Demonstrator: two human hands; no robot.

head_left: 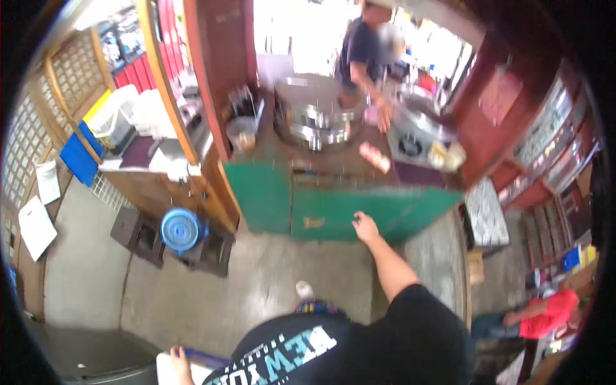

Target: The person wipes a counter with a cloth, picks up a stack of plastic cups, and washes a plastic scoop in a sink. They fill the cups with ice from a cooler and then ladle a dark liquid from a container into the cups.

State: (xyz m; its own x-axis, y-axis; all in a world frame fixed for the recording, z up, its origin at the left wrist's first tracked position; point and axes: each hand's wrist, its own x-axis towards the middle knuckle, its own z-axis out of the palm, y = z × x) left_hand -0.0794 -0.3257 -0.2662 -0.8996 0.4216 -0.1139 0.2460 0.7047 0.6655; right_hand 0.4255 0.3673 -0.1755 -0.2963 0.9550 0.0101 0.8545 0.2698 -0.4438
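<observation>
My right hand (366, 229) reaches forward in front of the green cabinet front (333, 208) of the counter. Its fingers are loosely bent and apart, with nothing seen in them. Low at the left, my left hand (182, 367) is closed on the edge of a white flat object (168, 370), cut off by the frame. A blue strip (205, 358) shows beside it. On the counter stand a large round steel pot (317, 125) and a pink and white packet (375, 157). A clear-sided bin (417, 144) holding pale yellowish items is to their right.
Across the counter stands a person in a dark shirt (359, 48), one arm over the counter. A blue fan (181, 230) sits on dark blocks (215, 250) at floor level, left. Another person in red (552, 314) is at the lower right.
</observation>
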